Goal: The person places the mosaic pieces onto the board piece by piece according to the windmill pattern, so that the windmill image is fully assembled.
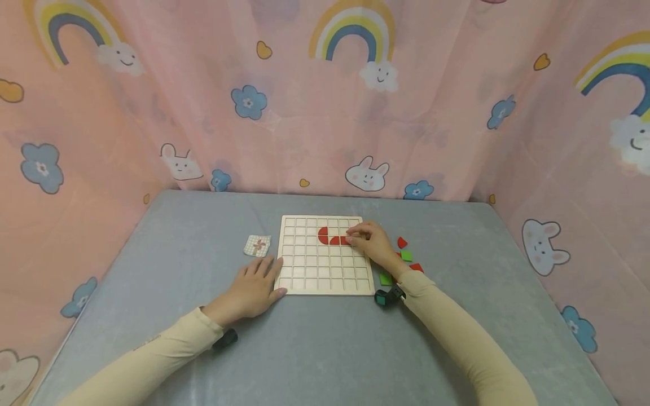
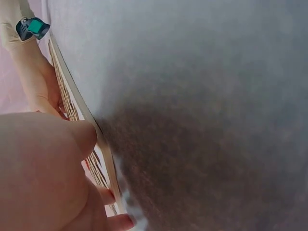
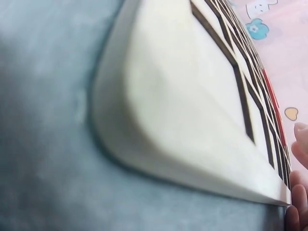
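A pale wooden board (image 1: 325, 270) with a grid of square recesses lies on the grey table. Near its back right, red pieces (image 1: 323, 235) sit in the grid, two of them forming a half-round shape. My right hand (image 1: 377, 243) reaches over the board's right side; its thumb and index finger pinch at a red piece (image 1: 343, 241) in that row. On the left, my left hand (image 1: 254, 288) rests with fingers spread at the board's edge, thumb by the front left corner. The right wrist view shows the board's thick rounded corner (image 3: 144, 106) up close, with fingertips (image 3: 301, 192) at the far edge.
A small paper card (image 1: 257, 246) with a red pinwheel pattern on a grid lies left of the board. Loose red (image 1: 402, 242) and green pieces (image 1: 407, 256) are scattered to its right, partly behind the right forearm. Pink printed cloth (image 1: 304, 141) surrounds the table.
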A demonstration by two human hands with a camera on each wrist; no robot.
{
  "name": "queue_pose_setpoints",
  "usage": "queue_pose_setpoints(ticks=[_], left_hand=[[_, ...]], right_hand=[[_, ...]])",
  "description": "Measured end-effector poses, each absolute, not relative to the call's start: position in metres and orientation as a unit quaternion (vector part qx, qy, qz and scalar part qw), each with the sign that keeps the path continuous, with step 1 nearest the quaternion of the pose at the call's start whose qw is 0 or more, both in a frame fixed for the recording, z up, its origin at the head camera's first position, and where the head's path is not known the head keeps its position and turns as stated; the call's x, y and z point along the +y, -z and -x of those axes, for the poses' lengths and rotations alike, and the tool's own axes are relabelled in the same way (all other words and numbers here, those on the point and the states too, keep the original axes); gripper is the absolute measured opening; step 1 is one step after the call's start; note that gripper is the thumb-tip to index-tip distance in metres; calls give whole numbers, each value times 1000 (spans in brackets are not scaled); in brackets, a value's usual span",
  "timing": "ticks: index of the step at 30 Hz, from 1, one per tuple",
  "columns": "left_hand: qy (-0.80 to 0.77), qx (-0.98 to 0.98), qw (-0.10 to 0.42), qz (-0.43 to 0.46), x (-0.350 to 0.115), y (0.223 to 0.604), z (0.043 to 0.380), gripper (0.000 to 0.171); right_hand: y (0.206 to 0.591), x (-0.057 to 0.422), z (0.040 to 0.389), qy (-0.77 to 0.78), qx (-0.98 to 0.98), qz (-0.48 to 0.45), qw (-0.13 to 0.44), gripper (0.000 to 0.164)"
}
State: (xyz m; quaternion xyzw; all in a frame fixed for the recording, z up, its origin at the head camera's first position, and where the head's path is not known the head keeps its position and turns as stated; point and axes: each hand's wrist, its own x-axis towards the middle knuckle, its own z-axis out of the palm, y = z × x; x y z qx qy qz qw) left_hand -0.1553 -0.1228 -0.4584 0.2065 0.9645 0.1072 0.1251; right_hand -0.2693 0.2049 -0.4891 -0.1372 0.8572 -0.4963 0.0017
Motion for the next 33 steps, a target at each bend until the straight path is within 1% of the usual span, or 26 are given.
queue_pose_setpoints(ticks=[6,11,17,24,33], left_hand=[[-97,967,121,-201,-120,456,155,73],[-87,969,119,-201,-120,458,155,75],[-70,969,106,-213,-122,461,157,74],[-66,969,112,-208,-121,458,156,75],[-65,970,112,-206,-119,454,155,74]], right_hand=[[487,208,269,498,854,148,16,28],[482,211,269,493,859,136,34,30],[476,211,268,495,858,129,41,31],[466,221,270,489,863,103,75,36],[449,259,265,474,870,127,46,40]])
